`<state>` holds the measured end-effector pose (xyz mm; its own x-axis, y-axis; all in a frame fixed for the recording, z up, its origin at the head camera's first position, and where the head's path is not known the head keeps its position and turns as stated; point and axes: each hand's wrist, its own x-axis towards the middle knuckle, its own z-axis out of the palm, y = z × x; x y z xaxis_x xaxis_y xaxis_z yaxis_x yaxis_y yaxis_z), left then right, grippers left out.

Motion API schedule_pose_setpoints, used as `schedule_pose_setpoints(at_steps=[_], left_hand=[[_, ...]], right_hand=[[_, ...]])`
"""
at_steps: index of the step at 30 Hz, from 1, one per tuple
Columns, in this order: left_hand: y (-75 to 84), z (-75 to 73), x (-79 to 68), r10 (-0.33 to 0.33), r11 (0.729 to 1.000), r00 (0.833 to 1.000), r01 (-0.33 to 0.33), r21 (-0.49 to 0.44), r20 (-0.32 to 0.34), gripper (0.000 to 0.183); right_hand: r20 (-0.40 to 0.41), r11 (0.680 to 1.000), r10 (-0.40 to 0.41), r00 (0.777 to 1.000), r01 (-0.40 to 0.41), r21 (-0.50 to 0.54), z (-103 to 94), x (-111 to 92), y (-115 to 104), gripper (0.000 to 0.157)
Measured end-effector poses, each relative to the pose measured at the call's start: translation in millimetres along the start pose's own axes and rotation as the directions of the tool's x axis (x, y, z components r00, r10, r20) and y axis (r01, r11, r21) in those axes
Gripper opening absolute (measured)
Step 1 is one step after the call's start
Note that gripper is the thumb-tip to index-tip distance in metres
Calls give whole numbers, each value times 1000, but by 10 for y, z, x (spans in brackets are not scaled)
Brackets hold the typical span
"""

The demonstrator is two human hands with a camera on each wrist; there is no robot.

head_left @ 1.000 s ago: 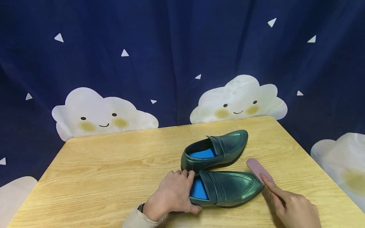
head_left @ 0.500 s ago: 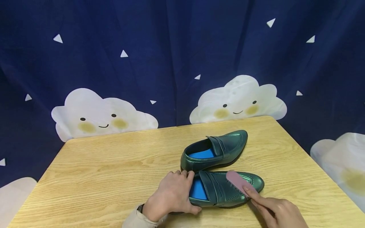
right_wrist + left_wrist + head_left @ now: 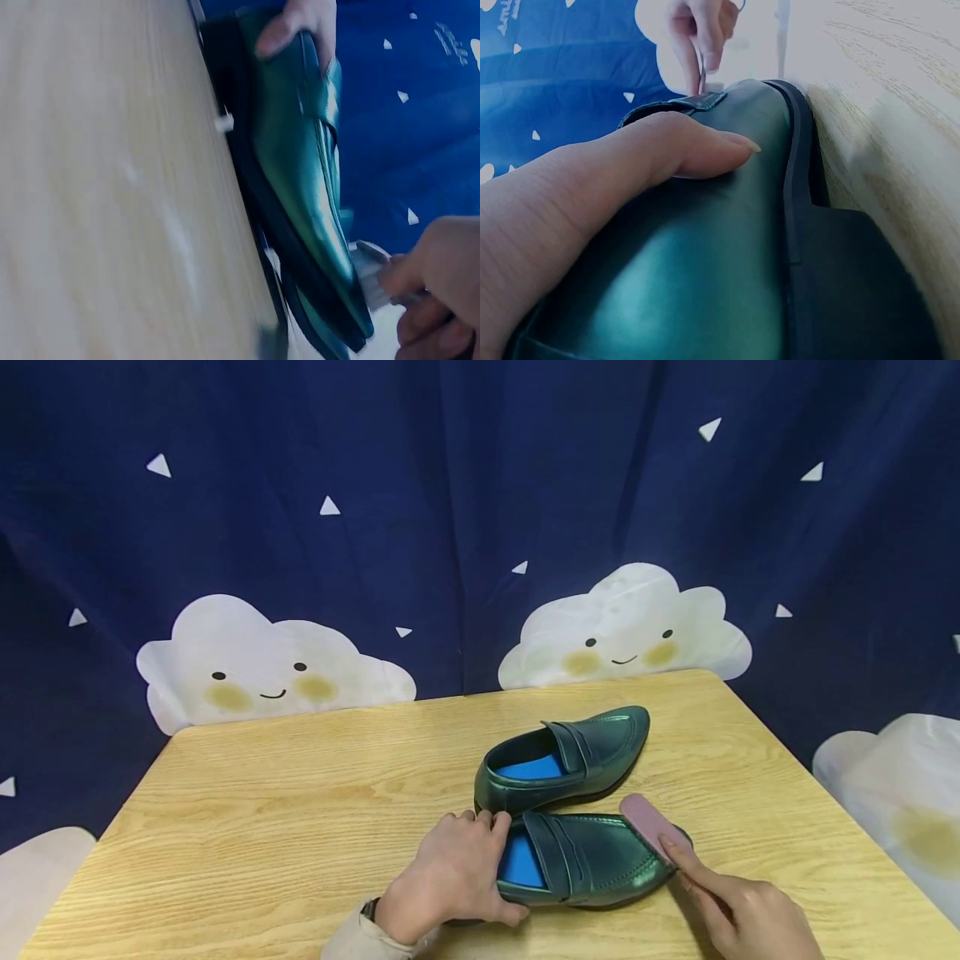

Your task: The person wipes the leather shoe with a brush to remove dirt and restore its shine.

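Two dark green loafers with blue insoles lie on their soles, toes to the right. My left hand [image 3: 453, 872] grips the heel end of the near loafer [image 3: 607, 856]; in the left wrist view the thumb [image 3: 705, 150] presses along its green side. A pink-backed brush [image 3: 648, 827] is pinched in my right hand [image 3: 742, 902], its bristle side down on the near loafer's toe. The right wrist view shows the brush [image 3: 371, 274] against the toe, partly hidden by the fingers. Just behind stands the far loafer [image 3: 600, 747], touched by neither hand.
Both shoes stand on a light wooden table [image 3: 262, 810]. A dark blue curtain [image 3: 375, 527] with white clouds and small triangles hangs along the table's back edge.
The brush went from the toe's tip leftward over the vamp, then back right to the toe. The left hand and both loafers kept their places.
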<state>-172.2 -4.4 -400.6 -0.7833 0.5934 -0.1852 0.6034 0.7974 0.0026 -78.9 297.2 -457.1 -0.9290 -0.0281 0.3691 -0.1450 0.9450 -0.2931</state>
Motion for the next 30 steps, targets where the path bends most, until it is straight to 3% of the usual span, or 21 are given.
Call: schedule_pose_setpoints(at_steps=[3, 6, 13, 21, 26, 30], left_hand=[[-1, 5, 1, 1, 1000, 1000, -1, 0, 1, 91], [-5, 7, 2, -2, 1000, 1000, 2, 0, 7, 91], [-8, 7, 5, 1, 1000, 1000, -1, 2, 4, 92], [-4, 1, 7, 2, 1000, 1000, -2, 2, 9, 92], [-3, 9, 2, 4, 1000, 1000, -4, 7, 1, 92], [-3, 10, 5, 2, 1000, 1000, -2, 6, 2, 92]], right_hand=[[56, 994, -61, 997, 56, 89, 56, -24, -99, 44], [101, 994, -45, 994, 35, 105, 59, -36, -144, 42], [-13, 994, 68, 998, -69, -83, -23, -6, -54, 44], [26, 976, 198, 980, -194, -96, -90, -15, 53, 44], [12, 990, 119, 993, -118, -76, -67, -6, 47, 44], [55, 995, 88, 995, -86, -45, -26, -13, -31, 43]])
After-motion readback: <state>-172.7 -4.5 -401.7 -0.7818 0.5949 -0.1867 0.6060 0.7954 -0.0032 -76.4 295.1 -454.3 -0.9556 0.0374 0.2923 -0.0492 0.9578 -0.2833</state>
